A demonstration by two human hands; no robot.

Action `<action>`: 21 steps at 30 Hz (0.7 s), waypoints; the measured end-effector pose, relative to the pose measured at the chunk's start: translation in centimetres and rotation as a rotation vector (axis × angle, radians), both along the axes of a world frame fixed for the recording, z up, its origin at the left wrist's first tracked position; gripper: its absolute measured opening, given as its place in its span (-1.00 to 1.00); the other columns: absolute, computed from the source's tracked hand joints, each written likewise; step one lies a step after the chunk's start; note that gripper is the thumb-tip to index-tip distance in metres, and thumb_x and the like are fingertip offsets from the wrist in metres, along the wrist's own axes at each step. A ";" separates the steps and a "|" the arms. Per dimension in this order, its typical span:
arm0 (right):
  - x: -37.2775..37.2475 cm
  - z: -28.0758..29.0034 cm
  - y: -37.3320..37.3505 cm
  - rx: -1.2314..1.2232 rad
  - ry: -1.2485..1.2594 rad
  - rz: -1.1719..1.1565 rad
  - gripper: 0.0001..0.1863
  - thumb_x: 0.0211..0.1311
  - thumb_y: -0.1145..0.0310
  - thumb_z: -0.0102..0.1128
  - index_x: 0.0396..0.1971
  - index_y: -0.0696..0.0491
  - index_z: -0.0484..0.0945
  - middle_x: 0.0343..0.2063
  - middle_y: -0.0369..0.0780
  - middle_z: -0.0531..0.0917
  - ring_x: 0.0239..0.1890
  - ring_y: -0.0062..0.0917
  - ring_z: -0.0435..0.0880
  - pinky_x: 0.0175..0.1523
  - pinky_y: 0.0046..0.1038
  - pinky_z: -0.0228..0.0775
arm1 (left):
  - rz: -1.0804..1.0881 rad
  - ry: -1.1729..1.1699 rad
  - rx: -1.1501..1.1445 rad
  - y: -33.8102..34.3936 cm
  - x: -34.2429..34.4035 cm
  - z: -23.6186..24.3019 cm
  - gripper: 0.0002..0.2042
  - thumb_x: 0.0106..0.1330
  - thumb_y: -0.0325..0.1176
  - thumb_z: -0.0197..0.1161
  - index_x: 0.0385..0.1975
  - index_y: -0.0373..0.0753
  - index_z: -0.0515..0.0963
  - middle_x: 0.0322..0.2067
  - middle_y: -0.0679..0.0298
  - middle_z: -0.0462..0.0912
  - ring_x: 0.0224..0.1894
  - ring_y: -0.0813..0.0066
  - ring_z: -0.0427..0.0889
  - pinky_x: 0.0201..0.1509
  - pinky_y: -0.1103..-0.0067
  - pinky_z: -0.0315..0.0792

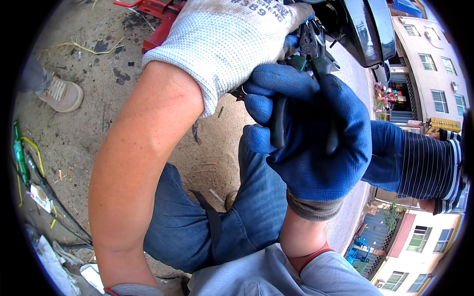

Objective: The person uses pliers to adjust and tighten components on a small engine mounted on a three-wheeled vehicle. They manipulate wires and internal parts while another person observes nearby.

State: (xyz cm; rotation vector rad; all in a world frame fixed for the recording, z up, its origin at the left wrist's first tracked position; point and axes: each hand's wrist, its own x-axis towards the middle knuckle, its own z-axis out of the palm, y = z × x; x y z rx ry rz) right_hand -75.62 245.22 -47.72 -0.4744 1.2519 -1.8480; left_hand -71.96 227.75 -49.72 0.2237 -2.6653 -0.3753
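Observation:
My right hand (316,143), in a blue coated glove with the palm turned up, is wrapped round the dark handles of a pair of pliers (309,44). The jaws point away from me, close to the fingers of my left hand (232,42). That hand wears a white knit glove with blue-coated, dirty fingertips. Its fingers are bent together beside the jaws, and whatever they grip is hidden behind the glove. Dark parts crowd round the plier jaws, too covered to make out. A glossy black housing (368,29) stands just right of them.
A red metal frame (160,32) lies at the upper left. A person's shoe (64,93) stands on the stained concrete at left. Black cables (64,209) and a green bottle (19,153) lie near the left rim. Another person in a striped top (427,165) is at right, before buildings.

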 end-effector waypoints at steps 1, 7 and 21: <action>0.0 0.0 0.0 -0.006 -0.004 -0.004 -0.32 0.52 0.04 -0.21 0.33 0.35 0.30 0.17 0.16 0.58 0.08 -0.09 0.69 -0.09 -0.03 0.71 | -0.015 0.005 0.020 0.0 0.2 0.1 -0.43 0.35 -0.14 0.17 0.38 -0.07 0.36 -0.28 0.14 0.75 -0.24 0.18 0.76 -0.12 0.24 0.53; 0.4 -0.5 -0.5 -0.076 -0.051 -0.034 -0.32 0.53 0.04 -0.22 0.29 0.37 0.35 0.10 0.14 0.62 -0.05 -0.21 0.68 -0.29 -0.21 0.62 | -0.083 -0.084 0.087 -1.2 -0.9 0.2 -0.45 0.36 -0.18 0.13 0.38 -0.08 0.37 -0.29 0.13 0.75 -0.25 0.17 0.76 -0.13 0.23 0.55; 1.0 0.7 -1.1 0.065 0.009 -0.095 -0.34 0.55 0.08 -0.29 0.11 0.47 0.48 -0.13 -0.01 0.62 -0.35 -0.47 0.53 -0.60 -0.57 0.22 | -0.017 -0.050 0.059 -0.8 -1.1 -0.3 -0.44 0.37 -0.18 0.10 0.40 -0.03 0.38 -0.30 0.13 0.76 -0.26 0.18 0.77 -0.14 0.22 0.57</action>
